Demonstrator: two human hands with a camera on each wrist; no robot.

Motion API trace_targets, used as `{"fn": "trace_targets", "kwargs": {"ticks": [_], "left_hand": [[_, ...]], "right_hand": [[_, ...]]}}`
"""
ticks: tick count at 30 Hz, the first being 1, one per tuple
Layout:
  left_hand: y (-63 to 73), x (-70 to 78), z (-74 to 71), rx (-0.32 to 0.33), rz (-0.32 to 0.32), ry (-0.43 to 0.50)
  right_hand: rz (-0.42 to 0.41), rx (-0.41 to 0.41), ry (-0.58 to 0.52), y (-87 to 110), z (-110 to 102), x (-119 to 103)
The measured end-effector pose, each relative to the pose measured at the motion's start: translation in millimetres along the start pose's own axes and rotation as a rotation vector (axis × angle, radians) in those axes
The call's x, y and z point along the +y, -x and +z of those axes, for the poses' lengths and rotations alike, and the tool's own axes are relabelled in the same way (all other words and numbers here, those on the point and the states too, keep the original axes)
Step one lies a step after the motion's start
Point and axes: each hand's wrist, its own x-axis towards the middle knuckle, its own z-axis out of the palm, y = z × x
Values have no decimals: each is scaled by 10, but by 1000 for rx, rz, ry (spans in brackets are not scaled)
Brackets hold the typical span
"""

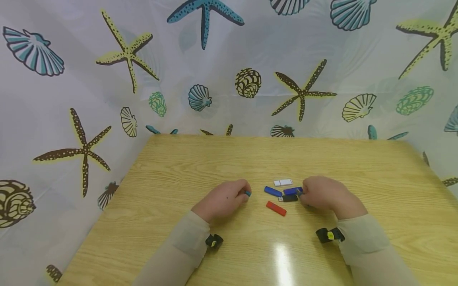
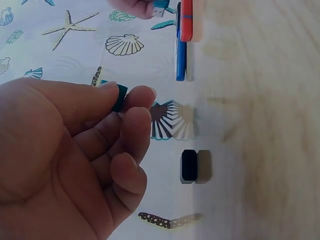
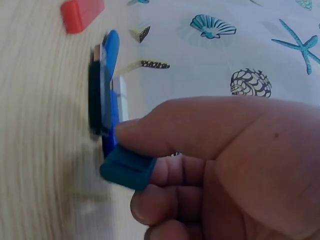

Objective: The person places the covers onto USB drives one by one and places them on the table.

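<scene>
My left hand [image 1: 226, 198] pinches a small teal cap [image 2: 120, 97] between thumb and index finger, a little above the table. On the right, my right hand [image 1: 322, 194] grips a teal USB flash drive [image 3: 129, 167] by its body; the bare metal plug shows in the left wrist view. Just left of that hand lie a dark blue flash drive [image 1: 292, 190] and an uncapped black flash drive [image 1: 289, 198]. A lighter blue flash drive [image 1: 273, 191], a white flash drive [image 1: 283, 182] and a red flash drive [image 1: 276, 208] lie between the hands.
A small black cap [image 2: 189, 165] sits on the table in the left wrist view; the left hand seems to hide it from the head view. The wooden table [image 1: 200, 159] meets a curtain [image 1: 222, 111] printed with shells and starfish. Each wrist wears a black strap.
</scene>
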Motion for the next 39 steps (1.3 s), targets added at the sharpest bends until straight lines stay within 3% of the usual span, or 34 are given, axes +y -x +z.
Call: {"fn": "trace_targets", "kwargs": {"ticks": [8,18,32,39], "left_hand": [[-10,-4,-4,14,37,87],[-29,19,-18,-2,30,138],[-36,66,-20,-48,25,244],[-29,84,-22,-47,47,250]], "right_hand": [[-190,120,-27,-27,10,-139],[-389,154,-164,-67,93,-311],[-447,131,-237,-69,162,-461],[-471,135,-253,-60,154,-474]]}}
